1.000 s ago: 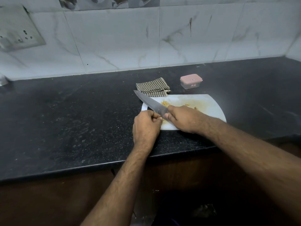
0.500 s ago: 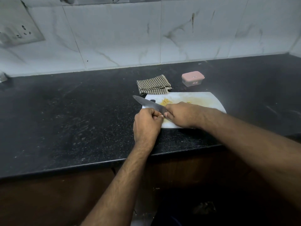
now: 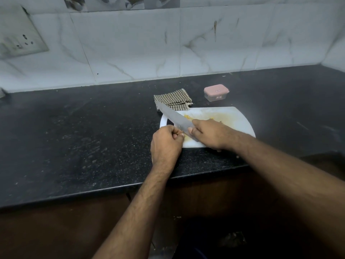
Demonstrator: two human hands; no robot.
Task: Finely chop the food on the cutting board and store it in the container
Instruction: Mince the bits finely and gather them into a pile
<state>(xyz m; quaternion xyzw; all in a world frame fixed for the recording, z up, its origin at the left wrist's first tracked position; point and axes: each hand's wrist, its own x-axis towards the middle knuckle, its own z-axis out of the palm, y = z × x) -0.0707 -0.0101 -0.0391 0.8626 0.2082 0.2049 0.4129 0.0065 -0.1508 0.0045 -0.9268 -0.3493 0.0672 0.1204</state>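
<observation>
knife (image 3: 174, 118) handle hidden by right hand (image 3: 211, 134), container (image 3: 216, 92) label unreadable

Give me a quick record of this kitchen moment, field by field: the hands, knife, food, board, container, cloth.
right hand: grips the knife handle
left hand: fingers curled at the board's near left edge, by the blade
knife: blade angled up-left over the board
food: yellow bits on the board
board: white, on the counter
container: pink lid on, behind the board
cloth: checked, folded, behind the board

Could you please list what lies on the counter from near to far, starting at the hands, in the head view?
Left hand → cutting board with yellow food → checked cloth → pink-lidded container → tiled wall.
</observation>
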